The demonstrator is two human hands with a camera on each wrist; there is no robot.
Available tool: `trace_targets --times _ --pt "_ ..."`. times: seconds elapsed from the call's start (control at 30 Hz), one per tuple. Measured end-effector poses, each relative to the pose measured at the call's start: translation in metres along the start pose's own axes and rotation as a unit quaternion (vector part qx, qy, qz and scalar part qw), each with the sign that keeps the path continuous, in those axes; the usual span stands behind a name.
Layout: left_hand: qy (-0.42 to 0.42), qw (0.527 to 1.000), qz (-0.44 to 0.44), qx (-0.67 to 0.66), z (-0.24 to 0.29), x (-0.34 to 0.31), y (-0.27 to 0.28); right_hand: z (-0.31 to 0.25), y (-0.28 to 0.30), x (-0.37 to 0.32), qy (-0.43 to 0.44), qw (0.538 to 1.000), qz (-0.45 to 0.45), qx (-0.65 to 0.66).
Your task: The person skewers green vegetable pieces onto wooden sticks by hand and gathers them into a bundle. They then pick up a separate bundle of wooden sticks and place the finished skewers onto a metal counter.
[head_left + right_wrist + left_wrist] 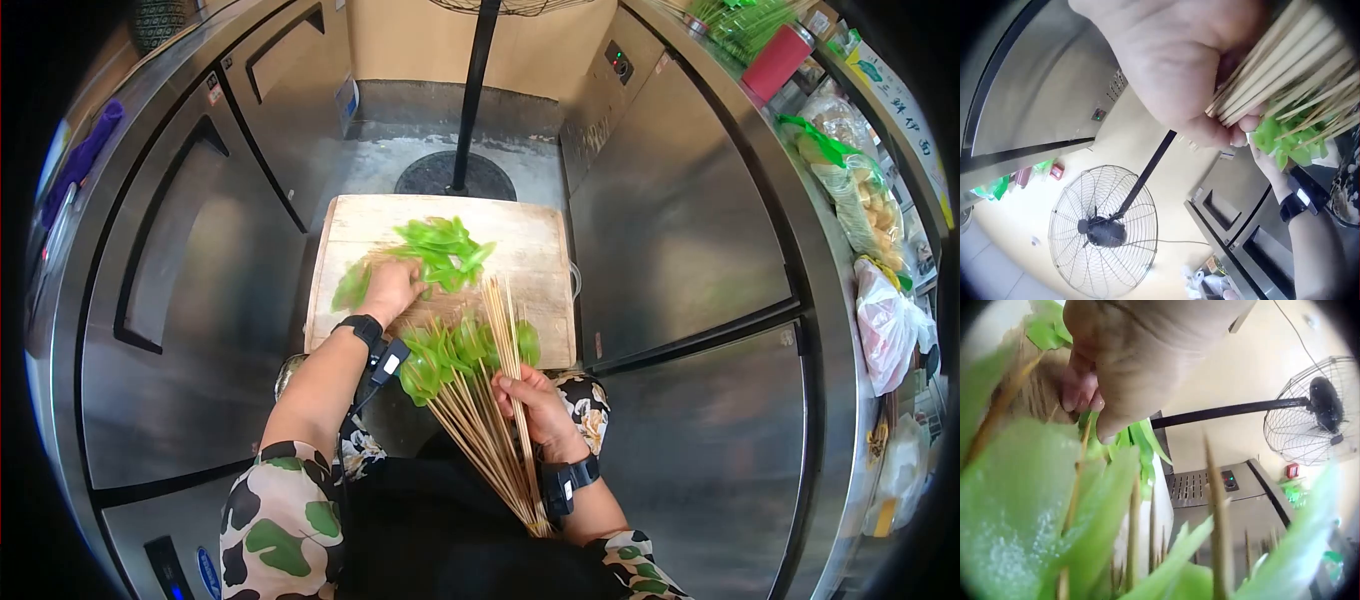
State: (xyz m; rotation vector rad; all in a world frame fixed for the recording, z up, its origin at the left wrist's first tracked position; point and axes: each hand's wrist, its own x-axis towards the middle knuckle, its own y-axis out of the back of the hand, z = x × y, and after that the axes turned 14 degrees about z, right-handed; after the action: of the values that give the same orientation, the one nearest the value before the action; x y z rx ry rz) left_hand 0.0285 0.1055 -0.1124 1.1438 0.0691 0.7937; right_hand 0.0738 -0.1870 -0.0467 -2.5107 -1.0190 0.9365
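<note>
Thin pale-green vegetable slices (445, 250) lie in a loose heap on a wooden cutting board (345, 225). Over the board's left part, my left hand (392, 287) has its thumb and fingertips together at a green slice (1089, 425). My right hand (540, 405) grips a bundle of bare bamboo skewers (508, 335), their ends pointing up toward the board. Beside and below that bundle, several skewers threaded with folded green slices (430, 365) fan across the lap. Their pointed tips (1213, 506) rise in front of the left wrist camera.
Steel cabinets (690, 200) stand on both sides. Behind the board rises a fan pole (475, 100) on a round black base (420, 180); its wire cage (1104, 231) shows in the right wrist view. Bagged food (865, 205) and a red cylinder (778, 62) sit on the right counter.
</note>
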Motion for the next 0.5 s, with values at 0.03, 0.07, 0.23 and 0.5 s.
trace_targets --times 0.03,0.07,0.23,0.5 --pt "0.025 1.0 -0.016 -0.009 -0.003 0.002 -0.003 0.001 0.0 0.0 0.002 1.0 0.002 -0.002" --pt "0.05 0.998 -0.033 -0.018 -0.007 0.006 -0.005 0.001 0.001 0.001 0.004 1.0 0.003 -0.005" --pt "0.262 0.929 -0.012 -0.263 -0.05 0.0 -0.024 -0.001 -0.003 0.0 -0.004 1.0 0.019 0.006" --pt "0.396 0.723 -0.059 -0.563 -0.016 -0.026 0.034 -0.003 -0.005 -0.005 -0.033 0.998 0.044 -0.006"
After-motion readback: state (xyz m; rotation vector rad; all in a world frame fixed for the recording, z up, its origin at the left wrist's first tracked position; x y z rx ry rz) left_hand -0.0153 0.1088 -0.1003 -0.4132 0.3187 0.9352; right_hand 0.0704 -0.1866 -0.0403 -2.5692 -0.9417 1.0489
